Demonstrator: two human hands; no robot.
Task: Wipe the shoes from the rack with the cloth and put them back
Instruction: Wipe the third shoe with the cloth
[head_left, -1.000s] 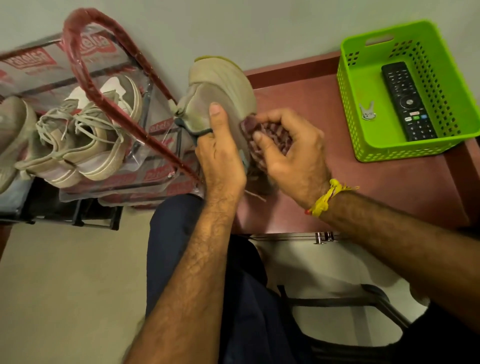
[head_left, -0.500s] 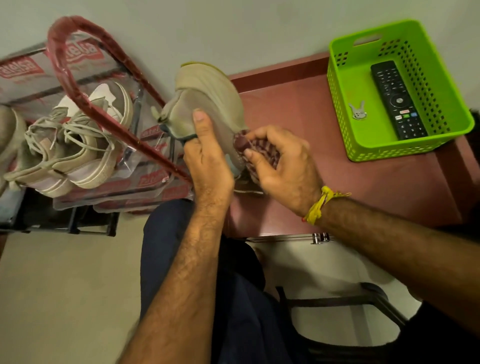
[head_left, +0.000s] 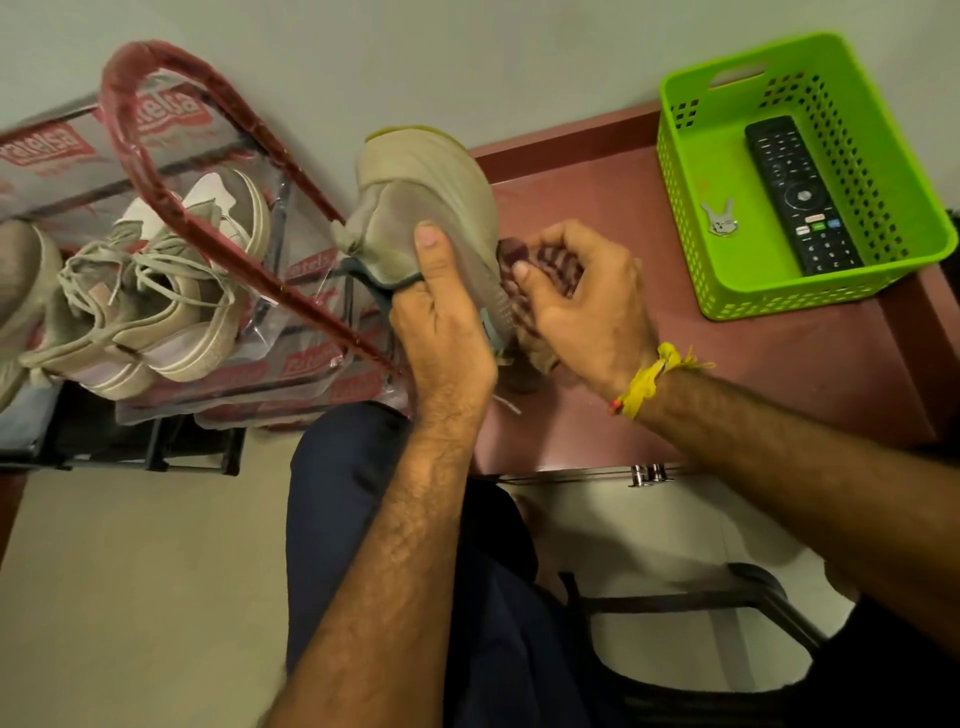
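Off to the left of our fingers, the rack (head_left: 171, 130) carries a pair of laced shoes (head_left: 156, 291) behind its red bar. Our left hand (head_left: 441, 332) grips the beige shoe (head_left: 426, 192) at its collar, thumb flat on the upper and the other fingers curled under, holding it above the near edge of the tabletop (head_left: 753, 374). Just right of that, our right hand (head_left: 587, 306) has its fingers bunched round the checked cloth (head_left: 540, 260), which presses against the shoe's side. We judge we are mid-wipe on this shoe. Next we likely need to turn it to reach unwiped faces, then carry it back left to the rack. Far right sits a green basket (head_left: 685, 171) with a remote (head_left: 800, 197).
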